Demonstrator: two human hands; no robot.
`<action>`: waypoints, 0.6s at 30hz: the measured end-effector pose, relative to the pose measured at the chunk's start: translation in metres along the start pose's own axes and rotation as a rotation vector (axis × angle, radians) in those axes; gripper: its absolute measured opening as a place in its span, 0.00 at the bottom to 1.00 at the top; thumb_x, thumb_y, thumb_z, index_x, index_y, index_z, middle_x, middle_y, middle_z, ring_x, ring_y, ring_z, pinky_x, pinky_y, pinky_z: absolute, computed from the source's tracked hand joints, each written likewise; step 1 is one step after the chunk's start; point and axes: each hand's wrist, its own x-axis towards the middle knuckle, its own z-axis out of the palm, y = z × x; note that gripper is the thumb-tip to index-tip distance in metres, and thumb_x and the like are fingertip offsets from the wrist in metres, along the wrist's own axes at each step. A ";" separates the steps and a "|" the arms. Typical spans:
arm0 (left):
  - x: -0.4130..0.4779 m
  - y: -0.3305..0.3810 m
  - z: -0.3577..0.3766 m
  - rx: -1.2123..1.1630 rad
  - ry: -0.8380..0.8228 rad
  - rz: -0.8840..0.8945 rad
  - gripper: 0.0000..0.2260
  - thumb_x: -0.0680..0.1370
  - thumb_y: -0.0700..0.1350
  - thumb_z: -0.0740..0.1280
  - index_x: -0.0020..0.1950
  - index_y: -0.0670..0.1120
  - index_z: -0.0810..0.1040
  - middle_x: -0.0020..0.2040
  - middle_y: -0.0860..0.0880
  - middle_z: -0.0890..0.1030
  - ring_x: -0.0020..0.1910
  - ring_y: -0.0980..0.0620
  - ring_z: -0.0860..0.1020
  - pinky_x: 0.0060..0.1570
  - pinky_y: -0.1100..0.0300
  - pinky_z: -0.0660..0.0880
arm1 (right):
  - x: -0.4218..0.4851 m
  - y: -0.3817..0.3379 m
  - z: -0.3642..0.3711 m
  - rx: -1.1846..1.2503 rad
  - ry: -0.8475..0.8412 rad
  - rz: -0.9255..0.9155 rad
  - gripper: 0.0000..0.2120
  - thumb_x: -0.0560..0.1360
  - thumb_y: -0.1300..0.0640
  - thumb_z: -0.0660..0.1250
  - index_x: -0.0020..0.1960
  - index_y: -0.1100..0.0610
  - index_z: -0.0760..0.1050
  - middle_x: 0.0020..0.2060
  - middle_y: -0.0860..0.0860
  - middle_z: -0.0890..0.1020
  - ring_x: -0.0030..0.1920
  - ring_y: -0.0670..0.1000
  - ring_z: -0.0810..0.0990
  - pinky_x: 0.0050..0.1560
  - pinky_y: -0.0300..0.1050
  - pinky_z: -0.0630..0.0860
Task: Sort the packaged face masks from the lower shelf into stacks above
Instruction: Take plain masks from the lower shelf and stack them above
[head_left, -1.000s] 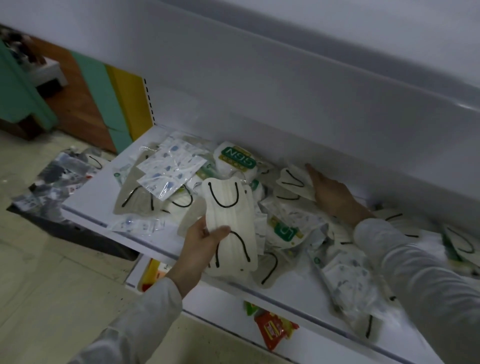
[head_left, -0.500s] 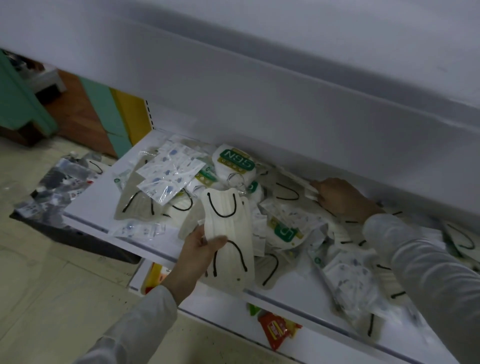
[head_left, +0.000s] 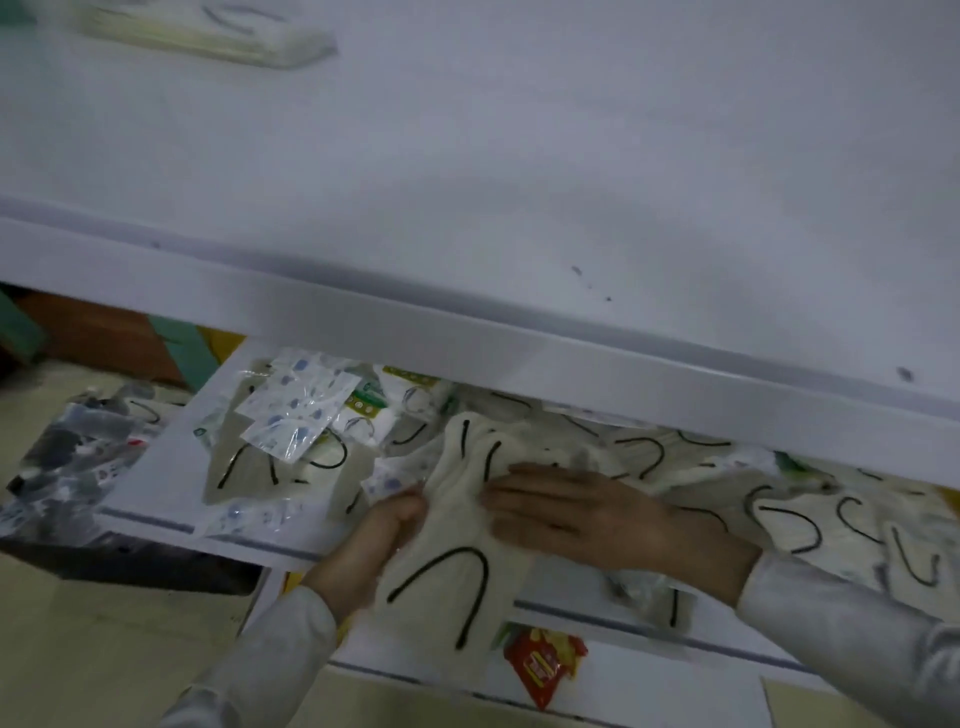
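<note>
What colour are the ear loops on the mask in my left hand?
Black, against the cream mask; head view.

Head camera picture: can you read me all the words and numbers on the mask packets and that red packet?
No text is readable in this picture.
White packet with a green and yellow label: there is print, but it is too blurred to read.
Red packet: the label is too blurred to read.
Clear packets with blue spots: only a pattern, no readable letters.
Cream masks in the left hand: black loops, no words.
</note>
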 end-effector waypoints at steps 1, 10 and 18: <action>-0.033 0.014 0.004 0.001 -0.083 0.051 0.10 0.72 0.42 0.71 0.37 0.44 0.70 0.20 0.52 0.76 0.37 0.52 0.71 0.29 0.71 0.73 | -0.001 -0.001 -0.008 0.018 -0.043 0.001 0.13 0.79 0.63 0.64 0.63 0.61 0.72 0.61 0.60 0.78 0.63 0.56 0.77 0.62 0.50 0.74; -0.125 0.071 0.015 0.455 -0.492 0.265 0.27 0.65 0.41 0.76 0.63 0.45 0.76 0.58 0.44 0.81 0.59 0.45 0.78 0.63 0.45 0.71 | 0.025 -0.046 -0.078 0.107 -0.260 0.129 0.18 0.76 0.56 0.62 0.63 0.62 0.76 0.66 0.59 0.74 0.70 0.57 0.69 0.70 0.57 0.65; -0.239 0.163 0.034 1.435 -0.528 0.543 0.26 0.72 0.41 0.72 0.68 0.53 0.69 0.59 0.57 0.75 0.56 0.60 0.74 0.59 0.65 0.71 | 0.068 -0.072 -0.206 0.148 0.025 0.527 0.07 0.74 0.55 0.67 0.48 0.58 0.78 0.45 0.51 0.81 0.43 0.50 0.79 0.40 0.47 0.77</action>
